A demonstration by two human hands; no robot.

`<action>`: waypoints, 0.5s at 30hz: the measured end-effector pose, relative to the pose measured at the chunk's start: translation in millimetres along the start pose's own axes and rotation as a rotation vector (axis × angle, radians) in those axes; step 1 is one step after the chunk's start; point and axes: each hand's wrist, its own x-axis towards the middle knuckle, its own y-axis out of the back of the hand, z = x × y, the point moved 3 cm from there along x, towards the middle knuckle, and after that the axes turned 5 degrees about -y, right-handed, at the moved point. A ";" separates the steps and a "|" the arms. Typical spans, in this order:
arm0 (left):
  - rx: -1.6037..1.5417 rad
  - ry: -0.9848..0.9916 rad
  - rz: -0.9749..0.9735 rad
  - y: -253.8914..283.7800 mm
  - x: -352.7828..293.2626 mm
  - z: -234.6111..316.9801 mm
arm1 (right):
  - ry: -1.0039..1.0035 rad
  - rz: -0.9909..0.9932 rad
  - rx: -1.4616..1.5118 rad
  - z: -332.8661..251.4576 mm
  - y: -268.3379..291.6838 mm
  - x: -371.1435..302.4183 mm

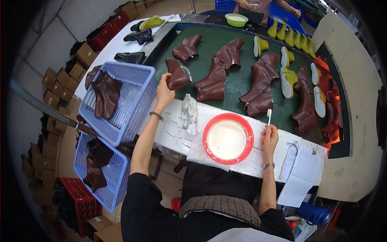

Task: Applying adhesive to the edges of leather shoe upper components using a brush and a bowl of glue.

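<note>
My left hand (164,92) grips the edge of a brown leather boot upper (177,76) at the near left of the green conveyor belt (230,96). A pale edge shows along that upper's right side. In my right hand (270,141) is a white toothbrush (269,116), held upright with its bristle head at the top. Between my hands, a red-rimmed basin (251,139) of white liquid stands on the white work ledge (164,135). A stained, pale cloth (189,115) lies left of the basin.
More brown uppers (211,82) and yellow-green shoes with white soles (288,82) lie on the belt, which runs into a glowing orange opening (332,135) at right. Blue baskets (137,109) with uppers stand at left. Papers (302,173) hang over the ledge. Another person (258,6) works across.
</note>
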 end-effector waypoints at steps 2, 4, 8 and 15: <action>0.142 0.126 -0.040 -13.2 12.7 -29.4 | -0.001 -0.005 0.021 -0.4 -0.2 -0.8; 0.226 0.082 -0.087 -7.8 14.6 -59.4 | -0.018 -0.026 0.036 -0.4 -5.3 -1.4; 0.501 -0.011 -0.122 -53.6 9.0 -24.3 | -0.036 0.006 0.014 2.7 6.6 0.3; 0.205 -0.042 -0.600 -108.4 4.9 52.1 | -0.034 -0.025 0.043 -1.9 -3.5 2.8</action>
